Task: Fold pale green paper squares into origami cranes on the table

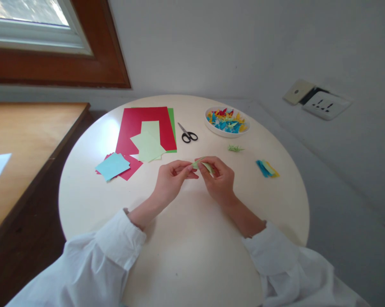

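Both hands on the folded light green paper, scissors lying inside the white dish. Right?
Not the scissors: the head view shows them on the table, left of the white dish. The left hand and right hand do hold the folded light green paper.

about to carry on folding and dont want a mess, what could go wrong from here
The pale green paper is small and pinched between the fingertips of the left hand and right hand, so it might crease off line or tear. The loose folded green piece lies just beyond the right hand and could get knocked or crushed. The scissors lie open-bladed or shut, I can't tell; their point could nick a reaching hand.
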`<state>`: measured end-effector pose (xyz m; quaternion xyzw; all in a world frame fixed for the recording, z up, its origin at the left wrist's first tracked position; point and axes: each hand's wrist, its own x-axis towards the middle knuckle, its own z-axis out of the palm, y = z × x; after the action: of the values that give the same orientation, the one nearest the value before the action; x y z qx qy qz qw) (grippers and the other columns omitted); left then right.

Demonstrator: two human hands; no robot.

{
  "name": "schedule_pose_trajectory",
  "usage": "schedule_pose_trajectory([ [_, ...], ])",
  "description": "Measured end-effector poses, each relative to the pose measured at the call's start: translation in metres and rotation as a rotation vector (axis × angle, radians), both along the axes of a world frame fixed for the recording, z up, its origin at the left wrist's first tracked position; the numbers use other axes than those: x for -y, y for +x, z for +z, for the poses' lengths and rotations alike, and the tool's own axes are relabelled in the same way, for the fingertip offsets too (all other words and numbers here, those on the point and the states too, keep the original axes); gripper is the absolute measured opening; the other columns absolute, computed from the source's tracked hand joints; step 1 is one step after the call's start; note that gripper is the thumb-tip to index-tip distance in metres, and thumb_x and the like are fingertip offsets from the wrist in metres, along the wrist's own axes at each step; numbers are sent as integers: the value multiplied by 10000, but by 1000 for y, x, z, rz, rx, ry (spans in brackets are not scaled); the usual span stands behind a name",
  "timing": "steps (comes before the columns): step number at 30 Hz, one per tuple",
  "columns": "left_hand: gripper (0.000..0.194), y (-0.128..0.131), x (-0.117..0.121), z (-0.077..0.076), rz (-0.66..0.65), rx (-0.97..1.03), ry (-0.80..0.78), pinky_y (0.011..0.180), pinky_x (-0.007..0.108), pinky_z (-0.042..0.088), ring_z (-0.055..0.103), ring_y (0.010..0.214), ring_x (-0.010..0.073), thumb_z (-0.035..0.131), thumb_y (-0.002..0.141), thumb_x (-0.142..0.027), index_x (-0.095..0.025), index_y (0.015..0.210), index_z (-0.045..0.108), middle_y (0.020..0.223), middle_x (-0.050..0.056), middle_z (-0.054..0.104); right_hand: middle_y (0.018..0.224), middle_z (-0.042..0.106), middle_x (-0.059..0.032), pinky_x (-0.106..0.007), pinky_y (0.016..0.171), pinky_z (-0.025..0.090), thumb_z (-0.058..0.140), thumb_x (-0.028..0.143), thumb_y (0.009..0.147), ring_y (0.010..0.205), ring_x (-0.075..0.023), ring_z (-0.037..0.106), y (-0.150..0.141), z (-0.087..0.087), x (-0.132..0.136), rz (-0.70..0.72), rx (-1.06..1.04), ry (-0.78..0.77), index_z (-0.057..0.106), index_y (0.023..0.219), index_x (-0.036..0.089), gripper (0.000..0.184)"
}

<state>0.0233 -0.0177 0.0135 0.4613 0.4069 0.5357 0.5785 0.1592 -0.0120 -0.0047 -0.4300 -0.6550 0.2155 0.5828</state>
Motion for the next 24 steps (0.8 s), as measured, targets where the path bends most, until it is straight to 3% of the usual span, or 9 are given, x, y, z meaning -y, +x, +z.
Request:
schedule_pose_trajectory([
  [24, 214, 0, 2, -1, 15, -126, 47, 655, 303, 551, 674, 640, 173, 632, 742, -327, -117, 771, 662, 709, 64, 696, 778, 660, -13, -272, 682, 516, 601, 272, 790, 713, -131, 616, -3, 2, 2, -88, 47, -6, 615, 790, 201, 72],
])
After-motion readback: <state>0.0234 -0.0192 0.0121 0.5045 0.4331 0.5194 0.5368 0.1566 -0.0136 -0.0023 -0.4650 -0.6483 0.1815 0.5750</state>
